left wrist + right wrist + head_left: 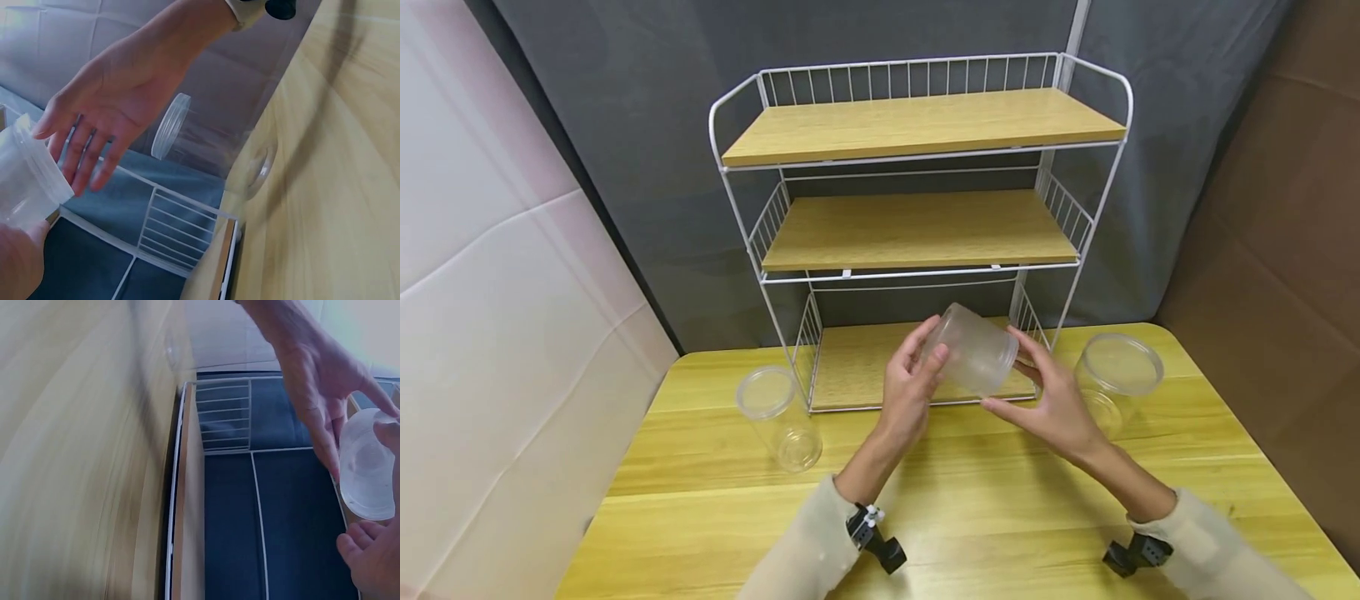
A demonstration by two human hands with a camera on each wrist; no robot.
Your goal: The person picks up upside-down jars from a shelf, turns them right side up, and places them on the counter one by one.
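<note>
A clear, frosted-looking plastic jar is held tilted in the air before the shelf's lower level. My left hand grips its base end, thumb on the near side and fingers behind. At the wider rim end, my right hand spans the jar, its thumb below and index finger above. The left wrist view shows the right hand's long fingers stretched past the rim. In the right wrist view the jar's round base sits between both hands.
A three-tier white wire rack with wooden shelves stands at the back of the wooden table. Left of it is a tall clear lidded jar; a wider clear lidded jar stands at right, partly behind my right hand.
</note>
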